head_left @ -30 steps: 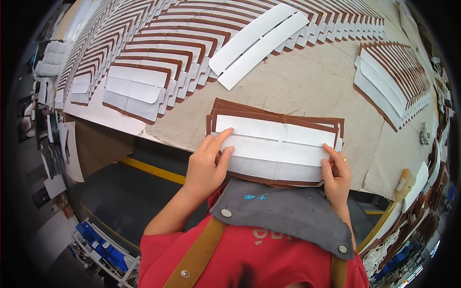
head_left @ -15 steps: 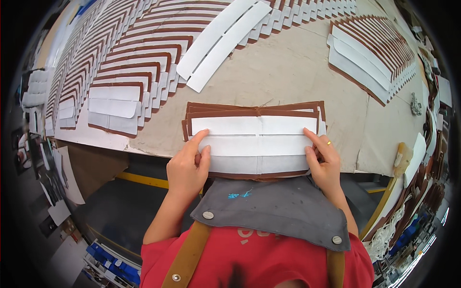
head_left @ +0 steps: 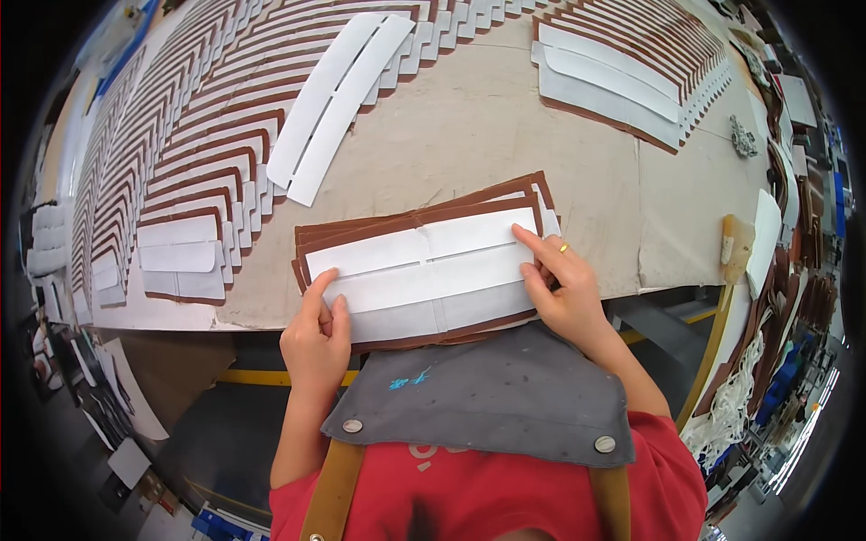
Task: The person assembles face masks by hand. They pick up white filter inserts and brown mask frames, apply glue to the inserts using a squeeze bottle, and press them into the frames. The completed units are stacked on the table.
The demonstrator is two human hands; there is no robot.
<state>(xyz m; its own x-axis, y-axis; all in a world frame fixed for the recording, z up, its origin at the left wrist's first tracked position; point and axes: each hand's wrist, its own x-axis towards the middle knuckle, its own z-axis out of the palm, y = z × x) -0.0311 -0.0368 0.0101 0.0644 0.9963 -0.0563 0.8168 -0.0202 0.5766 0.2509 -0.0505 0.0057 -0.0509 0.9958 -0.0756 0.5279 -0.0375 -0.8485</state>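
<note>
A small stack of brown-edged panels (head_left: 397,321) lies at the table's near edge, in front of my apron. On the uppermost panel is a white backing piece (head_left: 469,257), split lengthwise by a narrow slot. The tip of my left hand's (head_left: 316,344) index finger rests on its left end, thumb apart and the other fingers curled. At the right end my right hand (head_left: 566,287), with a ring on one finger, touches the white piece with its index fingertip; its thumb lies lower, apart. Neither hand is wrapped round the panel. The stack sits tilted, its right end farther away.
A loose slotted white strip (head_left: 329,108) lies on the overlapping rows of brown-edged panels (head_left: 194,194) at left. Another fanned row (head_left: 613,86) is at far right. A wooden-handled brush (head_left: 732,245) sits at the right edge, near hanging white cords (head_left: 735,397).
The view has shifted and turned, so the stack now appears lower left and slanted. Both index fingers and thumbs stay on the white piece; the right index fingertip sits slightly nearer its upper edge.
</note>
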